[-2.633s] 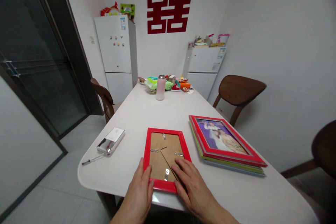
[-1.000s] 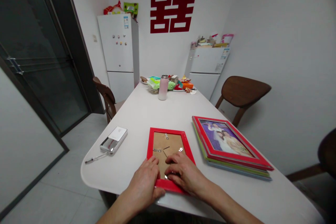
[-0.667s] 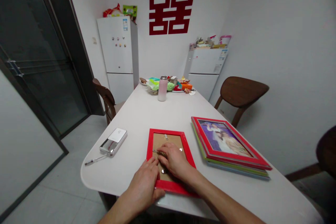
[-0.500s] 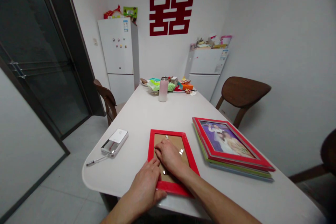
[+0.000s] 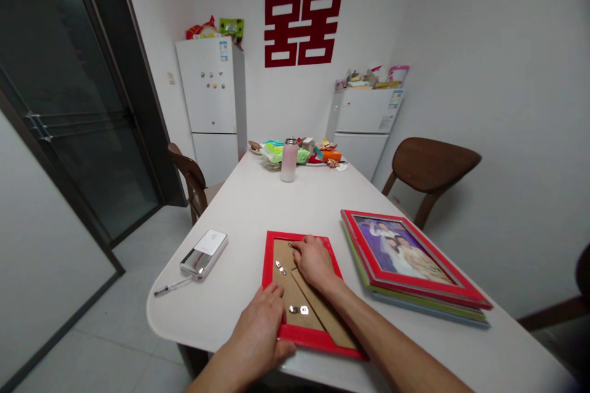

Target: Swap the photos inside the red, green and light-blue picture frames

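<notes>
Red photo frame is face down on the white table, at the near edge, ahead of the wearer. Step in hand looks like turning the metal turn tabs on the backing board: near one lies sideways, clear of the rail; left one sits slanted. Left hand grips the near left corner, fingers over the rail, thumb at the near edge. Right hand is half-curled at the far tab, forearm over the right rail; can't tell if it pinches the tab or just pushes. Right tab is hidden. Next move calls for fingertip pressure on the far tab, left hand bracing against twist. Materials: rail is flat, smooth, bright red; board is matte tan, probably fibreboard, with an easel strut running diagonally toward the near right; tabs are small, shiny, metallic. To the right, a stack of photo frames, red over green over grey-blue. To the left, a glossy rounded power bank, likely hard plastic, with a short cable.
</notes>
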`<action>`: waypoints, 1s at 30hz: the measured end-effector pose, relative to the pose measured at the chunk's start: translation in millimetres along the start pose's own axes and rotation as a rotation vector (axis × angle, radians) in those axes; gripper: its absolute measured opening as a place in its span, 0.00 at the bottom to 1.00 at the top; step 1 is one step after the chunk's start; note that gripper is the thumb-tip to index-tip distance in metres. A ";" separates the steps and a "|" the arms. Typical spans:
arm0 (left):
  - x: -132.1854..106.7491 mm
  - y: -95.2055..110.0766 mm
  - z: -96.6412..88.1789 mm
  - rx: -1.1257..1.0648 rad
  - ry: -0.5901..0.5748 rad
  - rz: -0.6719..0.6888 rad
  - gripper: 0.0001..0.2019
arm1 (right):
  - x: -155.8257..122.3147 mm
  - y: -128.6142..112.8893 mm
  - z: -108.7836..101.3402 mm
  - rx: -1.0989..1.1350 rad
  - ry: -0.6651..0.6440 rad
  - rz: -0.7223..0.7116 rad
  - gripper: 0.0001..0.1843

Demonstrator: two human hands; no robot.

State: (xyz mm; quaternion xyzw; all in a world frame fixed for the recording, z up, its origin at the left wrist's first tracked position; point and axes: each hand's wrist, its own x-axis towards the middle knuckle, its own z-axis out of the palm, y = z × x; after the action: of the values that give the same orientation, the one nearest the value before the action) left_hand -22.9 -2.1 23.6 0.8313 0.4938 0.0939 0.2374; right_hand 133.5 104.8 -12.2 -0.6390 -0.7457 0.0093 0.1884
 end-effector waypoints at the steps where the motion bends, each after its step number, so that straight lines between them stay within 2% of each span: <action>1: -0.4 -0.4 -0.1 0.000 0.001 0.001 0.15 | -2.5 -0.8 -3.0 0.008 -0.001 -0.009 0.16; 4: -1.2 -3.2 2.4 -0.009 0.014 0.009 0.17 | -20.9 -1.0 -18.3 0.032 -0.008 -0.050 0.17; 7: -0.8 -5.4 8.7 -0.032 0.039 0.024 0.16 | -51.3 2.3 -34.6 0.063 -0.077 -0.097 0.17; 11: -0.2 -3.3 17.4 -0.088 0.065 0.056 0.15 | -81.3 9.0 -43.2 0.090 -0.147 -0.075 0.24; 14: -1.4 -1.4 18.4 -0.218 0.096 0.031 0.17 | -83.1 14.3 -45.3 0.140 -0.150 -0.031 0.22; 17: -0.7 -1.6 15.0 -0.405 0.215 0.013 0.20 | -75.6 15.1 -55.6 0.141 -0.143 -0.004 0.21; 20: 5.2 -1.8 11.0 -0.623 0.368 0.004 0.21 | -70.7 3.8 -73.1 0.141 -0.107 -0.002 0.19; 23: 12.8 -3.1 6.7 -0.945 0.433 -0.013 0.20 | -72.2 -16.3 -85.0 0.220 -0.099 -0.038 0.18; 26: 14.4 -12.2 -0.5 -1.176 0.457 -0.090 0.20 | -78.0 -25.1 -83.3 0.354 -0.091 -0.099 0.18; 30: 3.2 -41.3 -14.5 -1.183 0.490 -0.202 0.22 | -86.3 2.1 -67.9 0.345 -0.064 -0.029 0.20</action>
State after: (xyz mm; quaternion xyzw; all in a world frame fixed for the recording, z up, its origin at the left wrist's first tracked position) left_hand -59.1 21.6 15.8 0.4641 0.4745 0.5140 0.5434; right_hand 165.1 7.1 27.1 -0.5856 -0.7479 0.1547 0.2715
